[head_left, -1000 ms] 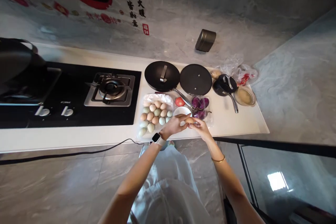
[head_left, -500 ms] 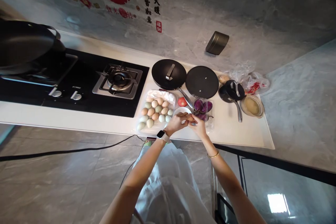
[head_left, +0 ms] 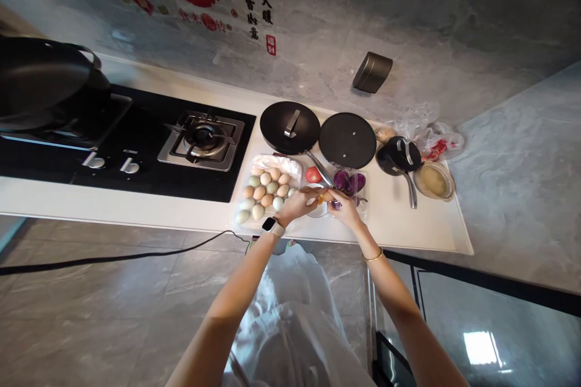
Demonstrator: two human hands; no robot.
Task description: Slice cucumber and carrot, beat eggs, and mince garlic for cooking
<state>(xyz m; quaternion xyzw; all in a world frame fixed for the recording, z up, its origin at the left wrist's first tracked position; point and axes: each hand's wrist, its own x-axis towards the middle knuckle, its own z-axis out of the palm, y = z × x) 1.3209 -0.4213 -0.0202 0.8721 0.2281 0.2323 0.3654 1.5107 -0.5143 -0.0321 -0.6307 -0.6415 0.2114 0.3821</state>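
Note:
Over a white bowl [head_left: 318, 211], my left hand [head_left: 297, 204] and my right hand [head_left: 345, 208] both grip a brown egg [head_left: 327, 196] that is cracked apart. Yellow yolk [head_left: 321, 199] shows between the two hands. My fingers hide most of the shell and part of the bowl. Left of my left hand lies a clear tray [head_left: 239, 222] with several brown, white and greenish eggs [head_left: 267, 201]. A red tomato [head_left: 313, 175] sits just behind the bowl. Purple vegetables [head_left: 349, 181] in clear wrap lie behind my right hand.
Along the wall are a lidded black pan [head_left: 290, 127], a round black disc [head_left: 347, 140], a small lidded pot [head_left: 399, 155], a tub [head_left: 434, 181] and plastic bags [head_left: 438, 136]. A gas hob [head_left: 204, 139] with a large wok [head_left: 45, 81] stands left.
The egg has come apart between my hands, and yellow yolk now shows. My hands have moved slightly apart above the bowl. The view has shifted a little.

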